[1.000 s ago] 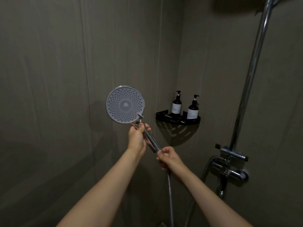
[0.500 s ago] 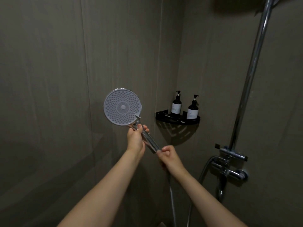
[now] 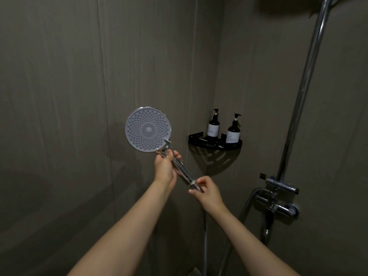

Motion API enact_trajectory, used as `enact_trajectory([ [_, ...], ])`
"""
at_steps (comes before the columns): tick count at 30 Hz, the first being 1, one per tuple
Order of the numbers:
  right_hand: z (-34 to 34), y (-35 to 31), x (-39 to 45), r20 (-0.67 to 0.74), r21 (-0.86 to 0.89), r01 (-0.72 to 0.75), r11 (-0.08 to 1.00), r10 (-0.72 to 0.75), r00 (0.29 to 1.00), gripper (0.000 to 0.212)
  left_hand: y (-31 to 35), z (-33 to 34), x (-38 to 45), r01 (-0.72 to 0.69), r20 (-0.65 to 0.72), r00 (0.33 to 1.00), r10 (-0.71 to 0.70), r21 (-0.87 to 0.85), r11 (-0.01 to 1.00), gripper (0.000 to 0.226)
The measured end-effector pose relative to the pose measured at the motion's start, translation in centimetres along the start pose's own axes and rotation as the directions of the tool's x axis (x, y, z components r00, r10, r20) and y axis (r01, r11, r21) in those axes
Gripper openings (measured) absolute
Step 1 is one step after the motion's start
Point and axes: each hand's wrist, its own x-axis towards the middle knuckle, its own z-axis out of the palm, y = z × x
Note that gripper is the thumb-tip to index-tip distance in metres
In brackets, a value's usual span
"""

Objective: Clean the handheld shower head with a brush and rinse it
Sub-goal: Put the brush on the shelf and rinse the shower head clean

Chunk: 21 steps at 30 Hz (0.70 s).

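Against the grey panelled wall [image 3: 59,96], the round grey-faced chrome handheld shower head [image 3: 148,131] is held up with its nozzle face toward the camera, its handle slanting down to the right. The left hand [image 3: 165,168] wraps its fingers round the upper handle just under the face, and the right hand [image 3: 207,191] pinches the handle's lower end where the hose [image 3: 205,236] hangs down. Farther right, two dark pump bottles [image 3: 223,127] stand on a black corner shelf [image 3: 215,145], then the chrome riser pipe [image 3: 302,86] rises above the chrome mixer valve [image 3: 278,202].

Shower head [image 3: 148,130] left of the corner shelf [image 3: 215,144] bearing two bottles [image 3: 213,126]; mixer tap [image 3: 278,206] right, seemingly lower.
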Motion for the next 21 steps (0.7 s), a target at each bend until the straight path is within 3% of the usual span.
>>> enact_trajectory([
  [3, 0.2, -0.4, 0.0, 0.009, 0.057, 0.023, 0.998, -0.024, 1.000, 0.017, 0.2, 0.0, 0.0, -0.001, 0.009, 1.000, 0.001, 0.009, 1.000, 0.020],
  [7, 0.1, -1.1, -0.3, 0.168, 0.174, -0.139, 0.975, 0.110, 0.980, 0.025, -0.1, -0.2, 0.3, -0.007, 0.005, 1.000, 0.007, 0.045, 0.999, 0.020],
  [9, 0.0, -0.9, -0.2, 0.198, 0.135, -0.125, 0.983, 0.097, 0.975, 0.013, -0.3, -0.5, 0.3, -0.003, -0.007, 1.000, 0.004, 0.044, 0.999, 0.020],
  [12, 0.0, -0.2, -0.2, 0.074, 0.003, -0.027, 1.000, 0.026, 0.997, 0.031, -0.6, -0.7, 0.2, 0.001, -0.013, 1.000, -0.001, 0.011, 1.000, 0.020],
  [15, 0.1, 0.1, -0.2, -0.037, 0.023, 0.024, 0.999, -0.024, 0.999, 0.023, -0.5, -0.5, 0.3, 0.008, -0.016, 1.000, -0.009, -0.009, 1.000, 0.020],
  [19, 0.3, -0.4, -0.1, 0.044, 0.215, -0.149, 0.965, 0.143, 0.989, 0.029, -0.5, -0.2, 0.2, 0.026, -0.002, 1.000, -0.026, 0.041, 0.999, 0.018],
  [21, 0.2, -0.4, 0.0, 0.086, 0.210, -0.158, 0.965, 0.143, 0.986, 0.023, -0.6, -0.1, -0.1, 0.029, 0.002, 1.000, -0.030, 0.053, 0.998, 0.017],
])
